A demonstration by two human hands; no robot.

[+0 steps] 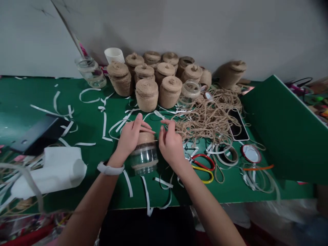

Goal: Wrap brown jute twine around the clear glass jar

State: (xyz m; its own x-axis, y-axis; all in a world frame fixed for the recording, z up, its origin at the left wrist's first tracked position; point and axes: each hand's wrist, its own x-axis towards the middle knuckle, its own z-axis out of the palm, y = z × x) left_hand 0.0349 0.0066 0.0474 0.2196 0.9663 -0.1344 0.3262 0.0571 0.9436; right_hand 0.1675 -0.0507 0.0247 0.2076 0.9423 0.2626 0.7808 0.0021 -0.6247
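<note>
A clear glass jar (145, 159) lies on the green table (84, 130) between my hands, its upper part wound with jute twine. My left hand (130, 136) cups the wrapped top, fingers curved round it. My right hand (171, 145) is beside the jar on the right, fingers bent and pinched at the twine near the top. A loose tangle of jute twine (208, 119) lies just right of my right hand.
Several twine-covered jars (153, 80) stand at the back, with bare glass jars (91, 71) and a white cup (114, 54). White paper strips (105, 123) litter the table. Scissors (202, 165), a phone (237, 124), lids (251, 153) and a green board (282, 130) lie right; white rolled material (55, 171) left.
</note>
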